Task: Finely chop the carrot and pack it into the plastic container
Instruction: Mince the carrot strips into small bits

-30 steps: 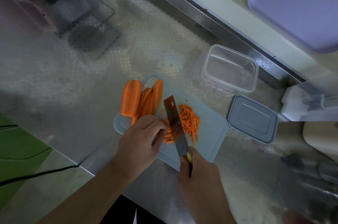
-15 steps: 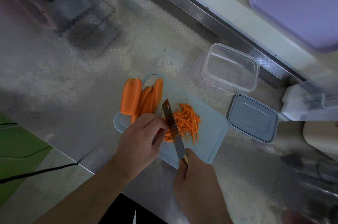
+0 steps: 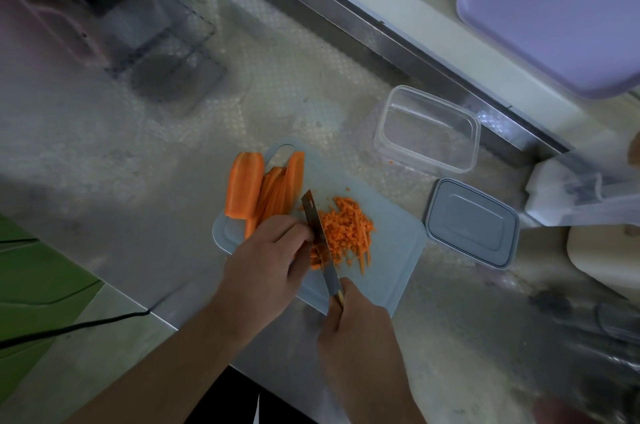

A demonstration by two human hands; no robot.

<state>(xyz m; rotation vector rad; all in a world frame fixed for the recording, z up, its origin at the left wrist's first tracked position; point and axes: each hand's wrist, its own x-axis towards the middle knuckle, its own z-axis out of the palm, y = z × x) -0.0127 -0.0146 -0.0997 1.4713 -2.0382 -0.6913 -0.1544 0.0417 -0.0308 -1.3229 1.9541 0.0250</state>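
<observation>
My head view is dim and soft, with a cool grey-green cast. Light comes from the far right, where the pale ledge point(image 3: 408, 32) and the lavender lid point(image 3: 554, 8) read brightest. The steel counter point(image 3: 173, 119) gives back a hazy, mottled sheen near its far edge, and a dark shadow band crosses its left side. The far left corner is murky with a purplish tint. The near right corner is smeared beyond reading. Straight edges bow toward the frame borders. Only the chopped carrot point(image 3: 346, 226) holds strong colour, though its grain is soft.
</observation>
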